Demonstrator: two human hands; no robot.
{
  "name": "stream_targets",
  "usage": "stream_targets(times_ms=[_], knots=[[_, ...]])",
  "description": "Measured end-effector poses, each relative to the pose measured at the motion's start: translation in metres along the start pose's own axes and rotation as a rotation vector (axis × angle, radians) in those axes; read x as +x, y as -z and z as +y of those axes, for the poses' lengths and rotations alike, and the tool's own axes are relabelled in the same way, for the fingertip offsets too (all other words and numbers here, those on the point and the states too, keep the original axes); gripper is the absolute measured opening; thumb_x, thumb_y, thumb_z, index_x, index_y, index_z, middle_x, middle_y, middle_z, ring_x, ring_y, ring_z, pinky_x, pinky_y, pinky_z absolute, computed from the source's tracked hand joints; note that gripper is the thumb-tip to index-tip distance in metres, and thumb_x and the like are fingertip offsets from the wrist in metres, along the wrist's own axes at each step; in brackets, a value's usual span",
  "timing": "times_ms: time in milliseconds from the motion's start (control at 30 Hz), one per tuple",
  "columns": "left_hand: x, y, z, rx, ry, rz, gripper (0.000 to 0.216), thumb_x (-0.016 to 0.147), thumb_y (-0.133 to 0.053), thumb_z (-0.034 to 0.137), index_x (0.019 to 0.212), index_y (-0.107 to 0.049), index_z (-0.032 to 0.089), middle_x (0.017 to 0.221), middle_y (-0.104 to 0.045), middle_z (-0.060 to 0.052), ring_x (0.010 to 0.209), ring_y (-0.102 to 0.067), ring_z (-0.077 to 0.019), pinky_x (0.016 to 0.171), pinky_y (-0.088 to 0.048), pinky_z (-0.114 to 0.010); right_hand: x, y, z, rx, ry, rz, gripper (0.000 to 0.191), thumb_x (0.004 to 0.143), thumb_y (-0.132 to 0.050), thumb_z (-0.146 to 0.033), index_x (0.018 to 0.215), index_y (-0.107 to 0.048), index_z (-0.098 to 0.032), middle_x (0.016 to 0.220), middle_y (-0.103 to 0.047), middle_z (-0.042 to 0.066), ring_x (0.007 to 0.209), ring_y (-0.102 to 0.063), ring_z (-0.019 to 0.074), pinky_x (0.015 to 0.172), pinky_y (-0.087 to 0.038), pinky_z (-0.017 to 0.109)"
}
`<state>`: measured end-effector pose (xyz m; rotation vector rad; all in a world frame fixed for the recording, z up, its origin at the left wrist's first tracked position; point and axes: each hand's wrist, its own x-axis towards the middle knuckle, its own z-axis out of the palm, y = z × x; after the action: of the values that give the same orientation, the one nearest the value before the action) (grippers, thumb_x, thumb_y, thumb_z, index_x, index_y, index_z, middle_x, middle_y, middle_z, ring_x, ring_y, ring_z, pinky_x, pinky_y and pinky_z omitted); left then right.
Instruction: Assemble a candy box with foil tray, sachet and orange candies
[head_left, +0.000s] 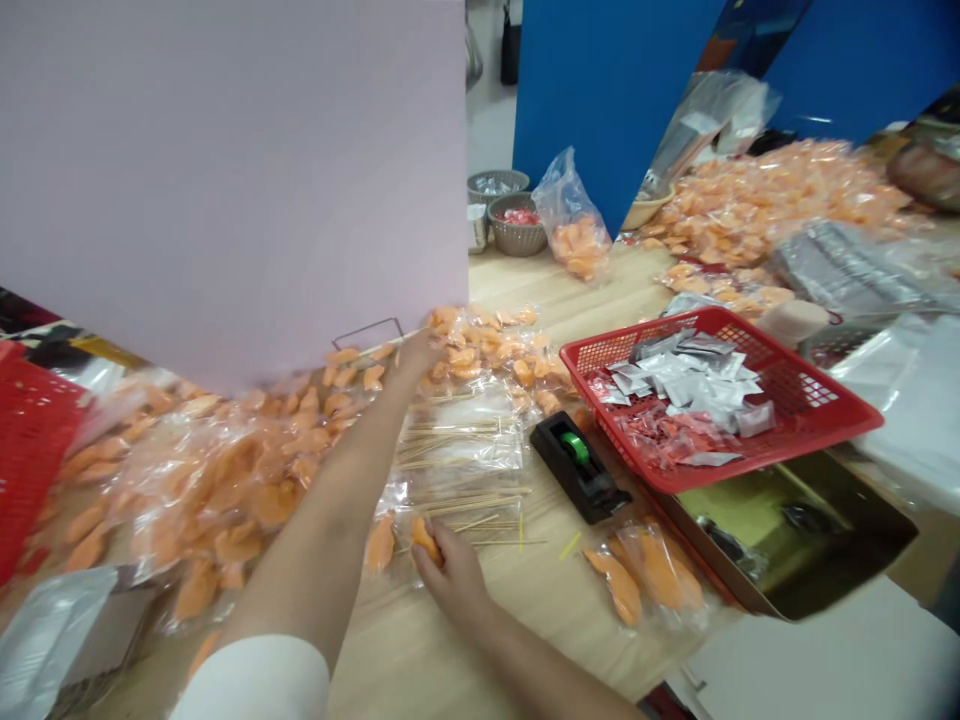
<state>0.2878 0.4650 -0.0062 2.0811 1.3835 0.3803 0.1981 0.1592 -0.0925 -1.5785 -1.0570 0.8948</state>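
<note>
My right hand [459, 578] is closed around an orange foam-like piece [424, 540] near the front of the table. Beside it lies another orange piece [380, 542] in clear wrapping. Just beyond are thin wooden sticks [457, 495] and clear plastic bags [491, 405] laid in rows. My left arm stretches forward, and my left hand [421, 352] is at the near edge of a heap of wrapped orange pieces [469, 350]. Its fingers are blurred, so I cannot make out whether they grip anything. Two bagged orange pieces [656, 570] lie to the right.
A black tape dispenser [577, 465] with green tape stands right of the sticks. A red basket [817, 400] of silver and red sachets rests over an open box [840, 560]. Large orange piles [247, 470] spread left. A pale panel [247, 180] rises behind.
</note>
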Motion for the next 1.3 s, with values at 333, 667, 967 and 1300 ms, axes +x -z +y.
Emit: stream_targets(times_ms=[333,667,967,1300], knots=[[0.001,0.109,-0.034,-0.768,0.083,0.128,0.029,0.070,-0.070,0.028,0.097,-0.059,0.027,0.081,-0.061,0.003,0.061,-0.059,-0.0115,0.059,-0.051,-0.027,0.000,0.000,0.002,0.017,0.027,0.002,0.017,0.088,-0.051,-0.034,0.082,-0.059,-0.020,0.072,-0.060,0.000,0.064,-0.054,0.0139,0.060,-0.036,0.023],[-0.006,0.097,-0.035,-1.057,0.217,-0.047,0.029,0.090,-0.057,0.048,0.096,-0.061,0.020,0.087,-0.065,-0.005,0.067,-0.061,-0.0159,0.073,-0.060,-0.039,-0.001,0.001,0.000,0.013,0.011,-0.010,0.019,0.088,-0.050,-0.035,0.084,-0.060,-0.020,0.074,-0.062,0.001,0.066,-0.057,0.0149,0.062,-0.038,0.023],[0.001,0.072,-0.031,-0.929,0.103,-0.164,0.046,0.078,-0.067,0.059,0.108,-0.061,0.024,0.092,-0.067,-0.006,0.078,-0.067,-0.0213,0.075,-0.058,-0.040,0.001,0.001,0.000,-0.013,0.050,0.014,0.017,0.087,-0.051,-0.034,0.082,-0.060,-0.020,0.070,-0.059,0.000,0.062,-0.052,0.0136,0.058,-0.034,0.023],[-0.007,0.084,-0.024,-0.564,0.007,-0.126,0.041,0.074,-0.070,0.045,0.113,-0.067,0.032,0.131,-0.063,-0.005,0.121,-0.057,-0.0246,0.096,-0.047,-0.041,0.000,0.002,-0.001,0.008,0.011,-0.022,0.018,0.087,-0.050,-0.034,0.085,-0.060,-0.020,0.074,-0.061,0.000,0.065,-0.054,0.0144,0.060,-0.036,0.024]])
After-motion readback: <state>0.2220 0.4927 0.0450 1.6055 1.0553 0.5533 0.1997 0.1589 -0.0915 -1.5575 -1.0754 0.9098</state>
